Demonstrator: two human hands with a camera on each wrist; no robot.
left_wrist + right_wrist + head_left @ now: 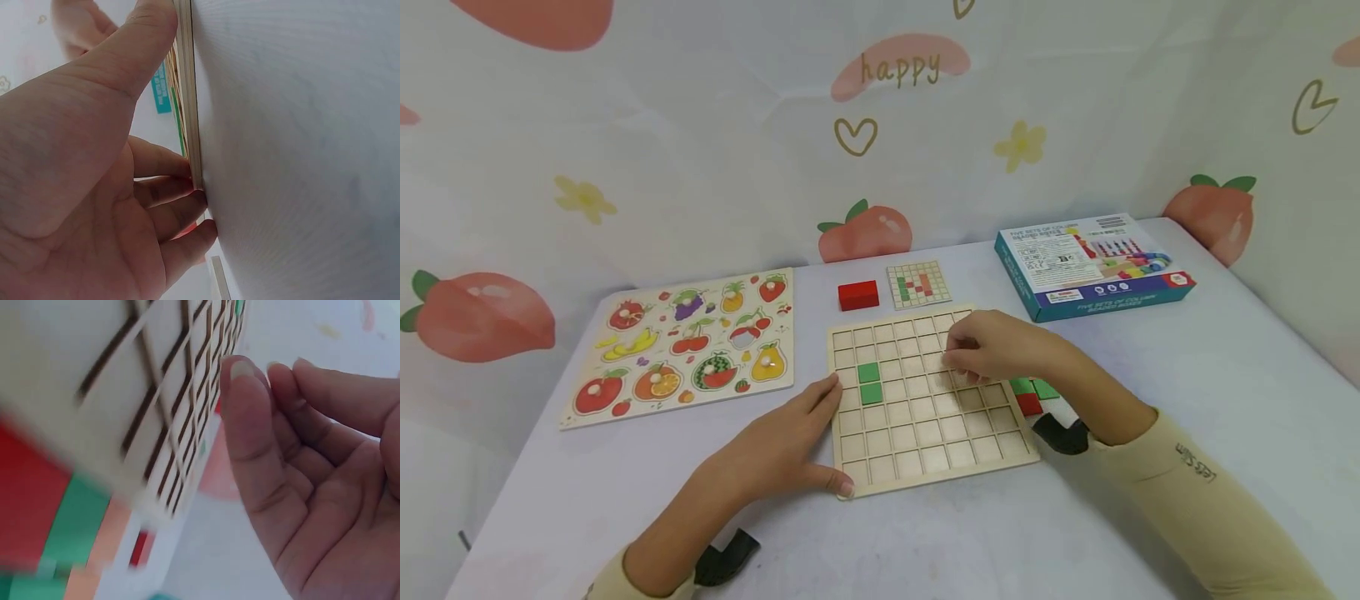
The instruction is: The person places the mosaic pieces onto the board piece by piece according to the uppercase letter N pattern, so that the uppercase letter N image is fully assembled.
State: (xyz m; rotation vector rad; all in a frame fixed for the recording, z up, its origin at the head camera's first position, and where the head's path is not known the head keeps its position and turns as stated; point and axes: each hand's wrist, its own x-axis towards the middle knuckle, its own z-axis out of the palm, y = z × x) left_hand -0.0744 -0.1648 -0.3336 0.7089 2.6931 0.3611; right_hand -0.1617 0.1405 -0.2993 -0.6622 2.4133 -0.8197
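A wooden grid board point(936, 487) lies flat before me, with two green square tiles point(870, 392) in adjoining cells near its left side. My left hand point(782, 442) rests along the board's left edge, thumb at the near corner and fingers touching the side farther up. Above the board's right part is my right hand point(992, 342), its fingers loosely curved. No tile shows between its fingertips point(244, 394) in the right wrist view. Green and red tiles point(1028, 404) lie beside the board's right edge, partly covered by the right forearm.
Behind the board are a red block point(858, 295) and a small pattern card point(919, 283) with coloured squares. A fruit puzzle board point(681, 346) lies at the left. The blue-and-white box point(1093, 265) stands at the back right, before a printed cloth backdrop.
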